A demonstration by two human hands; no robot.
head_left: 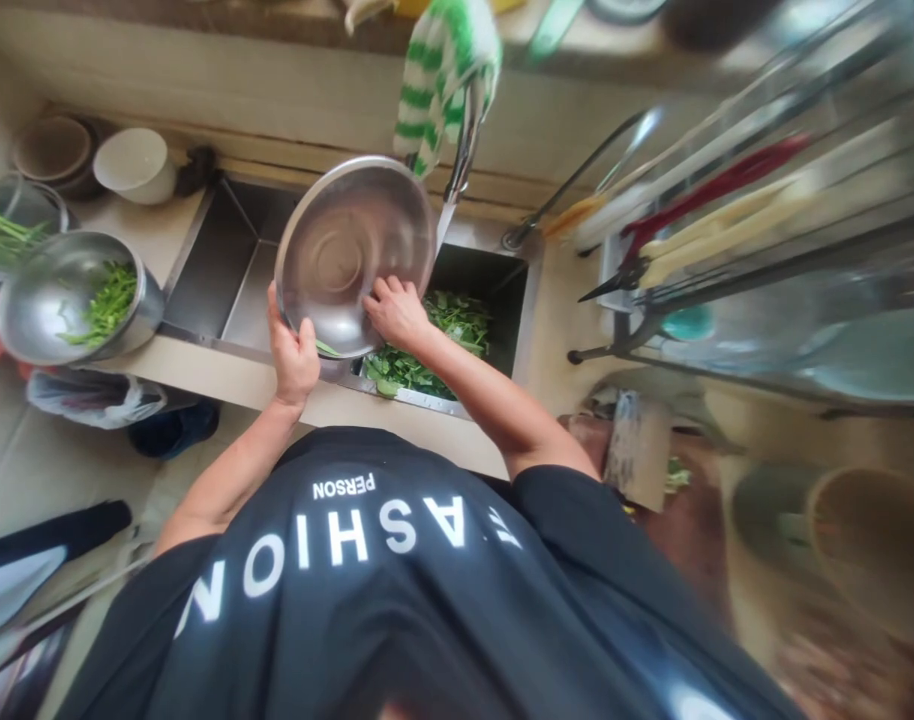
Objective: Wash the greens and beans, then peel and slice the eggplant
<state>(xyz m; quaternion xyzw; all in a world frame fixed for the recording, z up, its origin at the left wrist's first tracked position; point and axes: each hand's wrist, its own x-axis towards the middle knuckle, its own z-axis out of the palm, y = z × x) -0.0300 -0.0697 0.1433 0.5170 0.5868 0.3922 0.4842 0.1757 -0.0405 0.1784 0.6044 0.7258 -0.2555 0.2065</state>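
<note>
- Fingers of the left hand (293, 358): clamped on the steel bowl (337, 225), thumb inside, others largely hidden.
- Fingers of the right hand (398, 314): bunched together against the inner wall; cannot tell if they pinch anything.
- Bowl: tilted, just left of the faucet (468, 140). Leafy greens (463, 325) lie in the basin (528, 300) below the faucet.
- Judgement: grip firmly, sweep the whole wall, including the green scrap (326, 349) at the rim farther from the faucet.
</note>
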